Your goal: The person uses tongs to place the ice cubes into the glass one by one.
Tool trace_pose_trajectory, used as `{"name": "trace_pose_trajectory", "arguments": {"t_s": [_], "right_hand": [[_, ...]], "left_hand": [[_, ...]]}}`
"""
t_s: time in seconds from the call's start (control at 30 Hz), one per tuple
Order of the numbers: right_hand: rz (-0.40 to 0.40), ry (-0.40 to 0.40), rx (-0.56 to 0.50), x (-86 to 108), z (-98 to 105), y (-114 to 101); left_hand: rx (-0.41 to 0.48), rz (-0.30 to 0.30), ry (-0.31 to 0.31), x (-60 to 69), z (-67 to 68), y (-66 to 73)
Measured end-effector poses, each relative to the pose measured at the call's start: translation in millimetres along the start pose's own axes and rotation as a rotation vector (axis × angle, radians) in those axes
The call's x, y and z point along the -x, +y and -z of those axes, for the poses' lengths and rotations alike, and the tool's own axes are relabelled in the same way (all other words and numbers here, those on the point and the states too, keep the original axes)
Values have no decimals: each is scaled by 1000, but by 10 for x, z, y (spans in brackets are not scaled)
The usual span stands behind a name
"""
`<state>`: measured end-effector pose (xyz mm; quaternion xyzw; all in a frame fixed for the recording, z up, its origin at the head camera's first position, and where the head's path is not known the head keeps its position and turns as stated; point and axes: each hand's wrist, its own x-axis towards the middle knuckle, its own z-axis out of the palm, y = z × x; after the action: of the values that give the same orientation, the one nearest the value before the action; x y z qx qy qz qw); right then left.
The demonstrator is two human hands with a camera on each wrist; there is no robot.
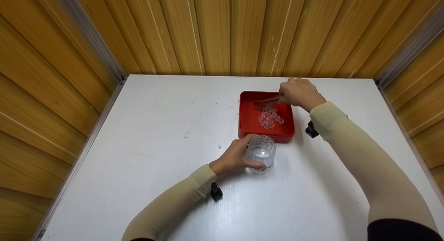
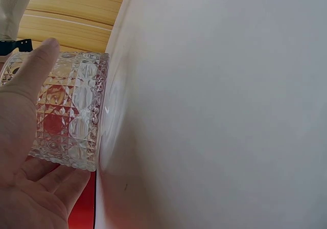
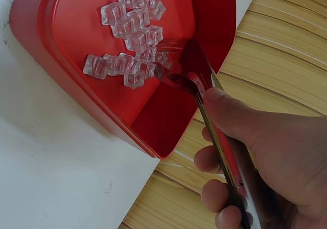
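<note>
A clear patterned drinking glass (image 1: 261, 153) stands on the white table just in front of the red tray (image 1: 245, 131). My left hand (image 1: 236, 157) holds it from the left; in the left wrist view the thumb lies along one side of the glass (image 2: 69, 111) and the fingers are on the other. My right hand (image 1: 299, 93) grips shiny metal tongs (image 1: 270, 99), their tips down inside the tray. Several clear ice-like cubes (image 3: 135, 29) lie heaped on the tray floor. The right wrist view shows the tong tips beside the cubes; whether they pinch one I cannot tell.
The white table (image 1: 166, 123) carries small dark marks. Behind it rises a wood-panelled wall (image 1: 211, 33), with more panelling on both sides. The tray's raised walls surround the cubes. A black wrist mount (image 1: 215, 191) hangs below the left forearm.
</note>
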<state>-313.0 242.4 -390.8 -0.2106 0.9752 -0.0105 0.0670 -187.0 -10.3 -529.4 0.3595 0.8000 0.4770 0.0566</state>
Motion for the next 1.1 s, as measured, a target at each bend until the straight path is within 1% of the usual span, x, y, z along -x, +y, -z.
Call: {"name": "trace_pose_trajectory", "arguments": {"t_s": [0.2,0.4,0.67,0.87,1.03,1.1], "right_hand": [[-11,-11,3,1,-6,5],[-8,2,7,4,-14,10],[-6,9,2,9,-7,13],[-15,-11,-9,11,0,16],[-30,-15,-19,17,-4,14],[-21,-2,-10,16,-14,20]], "left_hand": [[21,-1,-4,-2,-14,4],[38,-15,-3,-8,-25,10],[34,-8,-5,-9,-23,11],[21,5,-3,-6,-30,7],[17,-1,-4,-11,-34,6],[8,-5,-2,-11,-35,1]]}}
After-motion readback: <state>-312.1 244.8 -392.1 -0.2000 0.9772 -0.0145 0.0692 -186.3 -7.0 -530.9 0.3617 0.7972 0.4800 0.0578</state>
